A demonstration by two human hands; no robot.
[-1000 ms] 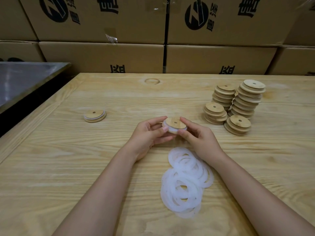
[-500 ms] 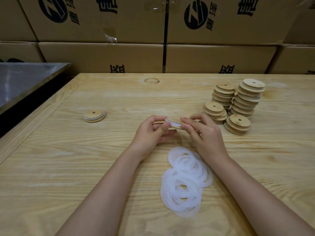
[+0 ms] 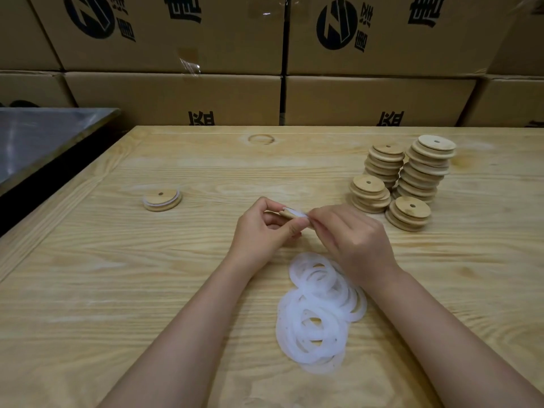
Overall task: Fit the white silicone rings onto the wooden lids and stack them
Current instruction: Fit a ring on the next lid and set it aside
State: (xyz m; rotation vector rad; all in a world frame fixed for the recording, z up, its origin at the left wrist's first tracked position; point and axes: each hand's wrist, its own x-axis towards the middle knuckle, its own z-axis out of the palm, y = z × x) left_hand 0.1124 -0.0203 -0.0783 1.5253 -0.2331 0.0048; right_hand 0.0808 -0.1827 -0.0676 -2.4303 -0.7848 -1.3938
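Note:
My left hand (image 3: 263,231) and my right hand (image 3: 351,240) together hold a wooden lid (image 3: 287,214) with a white silicone ring (image 3: 295,214) on it, tilted edge-on above the table's middle. Fingers of both hands pinch its rim, and most of the lid is hidden by them. A pile of loose white silicone rings (image 3: 319,310) lies on the table just below my right wrist. One ringed lid (image 3: 162,199) rests alone at the left. Several stacks of bare wooden lids (image 3: 409,178) stand at the right.
The work surface is a light wooden table (image 3: 117,290). Cardboard boxes (image 3: 176,92) form a wall along its far edge. A grey metal surface (image 3: 38,136) lies beyond a dark gap at the left.
The lid has turned from face-up to nearly edge-on between my hands. My right hand has rolled over it, its back now toward the camera.

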